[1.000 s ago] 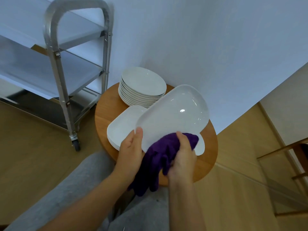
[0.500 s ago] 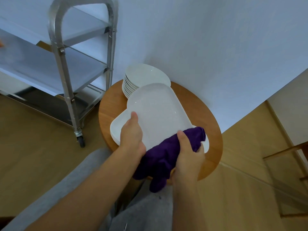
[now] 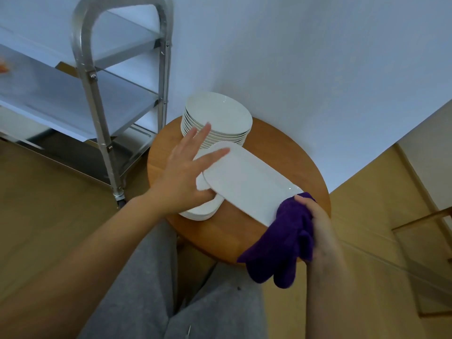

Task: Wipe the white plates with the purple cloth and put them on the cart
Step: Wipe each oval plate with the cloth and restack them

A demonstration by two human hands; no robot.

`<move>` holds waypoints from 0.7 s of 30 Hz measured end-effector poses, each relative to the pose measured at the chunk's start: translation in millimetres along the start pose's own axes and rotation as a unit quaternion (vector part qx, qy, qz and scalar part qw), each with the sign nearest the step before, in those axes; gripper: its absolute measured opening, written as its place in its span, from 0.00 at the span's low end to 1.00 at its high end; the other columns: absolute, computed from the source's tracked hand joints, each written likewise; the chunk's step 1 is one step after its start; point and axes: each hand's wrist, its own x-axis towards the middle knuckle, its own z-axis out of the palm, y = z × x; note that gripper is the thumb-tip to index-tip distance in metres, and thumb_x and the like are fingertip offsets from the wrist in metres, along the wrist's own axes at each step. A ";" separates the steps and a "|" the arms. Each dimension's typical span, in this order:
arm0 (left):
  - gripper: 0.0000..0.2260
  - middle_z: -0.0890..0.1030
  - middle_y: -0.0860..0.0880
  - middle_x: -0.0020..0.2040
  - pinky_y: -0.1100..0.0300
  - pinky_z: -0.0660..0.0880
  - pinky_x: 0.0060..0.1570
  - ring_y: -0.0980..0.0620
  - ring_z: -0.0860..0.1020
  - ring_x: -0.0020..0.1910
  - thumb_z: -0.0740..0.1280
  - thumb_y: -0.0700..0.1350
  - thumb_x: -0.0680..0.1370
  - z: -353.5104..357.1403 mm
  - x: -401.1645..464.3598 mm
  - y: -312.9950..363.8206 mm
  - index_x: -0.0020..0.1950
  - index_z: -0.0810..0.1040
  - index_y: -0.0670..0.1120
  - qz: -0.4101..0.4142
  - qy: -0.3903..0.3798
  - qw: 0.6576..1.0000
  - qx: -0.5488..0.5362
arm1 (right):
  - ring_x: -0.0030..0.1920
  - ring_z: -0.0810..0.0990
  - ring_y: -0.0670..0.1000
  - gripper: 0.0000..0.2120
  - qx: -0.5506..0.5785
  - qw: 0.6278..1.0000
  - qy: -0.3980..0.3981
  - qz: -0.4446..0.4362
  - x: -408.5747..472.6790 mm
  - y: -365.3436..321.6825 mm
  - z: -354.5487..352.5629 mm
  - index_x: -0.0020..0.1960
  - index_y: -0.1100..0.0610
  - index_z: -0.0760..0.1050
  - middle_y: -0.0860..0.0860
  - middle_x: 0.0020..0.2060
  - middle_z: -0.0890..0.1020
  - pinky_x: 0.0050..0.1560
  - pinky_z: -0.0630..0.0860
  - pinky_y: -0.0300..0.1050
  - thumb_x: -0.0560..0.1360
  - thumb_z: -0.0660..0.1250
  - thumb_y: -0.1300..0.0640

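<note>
A long white rectangular plate (image 3: 247, 184) lies tilted over the round wooden table (image 3: 281, 152). My right hand (image 3: 320, 231) grips its near right end through the purple cloth (image 3: 286, 243), which hangs down below. My left hand (image 3: 186, 174) is spread with straight fingers at the plate's far left end, thumb under its edge, over a low stack of rectangular plates (image 3: 203, 209). A stack of round white plates (image 3: 217, 118) stands at the back of the table. The metal cart (image 3: 90, 77) stands to the left.
The cart's shelves (image 3: 73, 99) are bare metal, its wheel (image 3: 119, 199) close to the table's left edge. A white wall runs behind the table. My grey-trousered legs (image 3: 159, 289) sit under the table's near edge. A wooden frame (image 3: 420, 223) stands at the right.
The plate has swung from upright to lying lengthwise left to right. My left hand let go of its edge and opened flat. My right hand moved right with the cloth.
</note>
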 end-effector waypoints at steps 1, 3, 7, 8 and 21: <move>0.26 0.65 0.43 0.73 0.39 0.54 0.67 0.40 0.56 0.74 0.75 0.53 0.65 -4.6 7.2 1.4 0.62 0.76 0.54 0.032 0.003 0.999 -0.010 | 0.38 0.79 0.52 0.16 -0.005 1.000 -0.007 -0.004 -0.7 -3.6 0.2 0.54 0.58 0.74 0.53 0.39 0.79 0.34 0.73 0.44 0.72 0.68 0.50; 0.16 0.77 0.44 0.63 0.38 0.63 0.63 0.42 0.65 0.69 0.78 0.49 0.63 -10.9 16.1 1.7 0.49 0.83 0.49 0.089 -0.012 0.996 -0.022 | 0.38 0.78 0.51 0.12 0.006 1.000 -0.003 -0.007 1.6 -7.6 -1.6 0.51 0.57 0.74 0.53 0.39 0.79 0.34 0.73 0.44 0.72 0.68 0.51; 0.13 0.83 0.47 0.52 0.43 0.70 0.60 0.44 0.76 0.61 0.77 0.49 0.65 -19.2 22.2 7.4 0.46 0.84 0.46 0.105 -0.064 0.992 -0.017 | 0.41 0.78 0.52 0.10 0.121 0.993 0.005 0.002 10.6 -5.4 -13.9 0.51 0.56 0.74 0.53 0.42 0.79 0.42 0.74 0.46 0.74 0.66 0.51; 0.13 0.84 0.46 0.50 0.46 0.74 0.57 0.44 0.79 0.57 0.76 0.50 0.66 -19.7 21.1 12.9 0.47 0.84 0.46 0.066 -0.073 0.995 -0.033 | 0.40 0.78 0.51 0.08 0.180 0.984 -0.002 -0.007 12.5 -3.8 -15.7 0.49 0.55 0.75 0.52 0.42 0.79 0.44 0.75 0.44 0.73 0.65 0.52; 0.11 0.83 0.52 0.39 0.63 0.77 0.42 0.57 0.81 0.38 0.62 0.54 0.76 0.8 24.0 72.0 0.42 0.79 0.49 -0.288 -0.006 0.844 -0.453 | 0.62 0.72 0.45 0.28 -0.111 0.881 0.194 -0.416 18.5 -1.2 22.7 0.71 0.47 0.62 0.41 0.64 0.72 0.63 0.71 0.45 0.75 0.63 0.41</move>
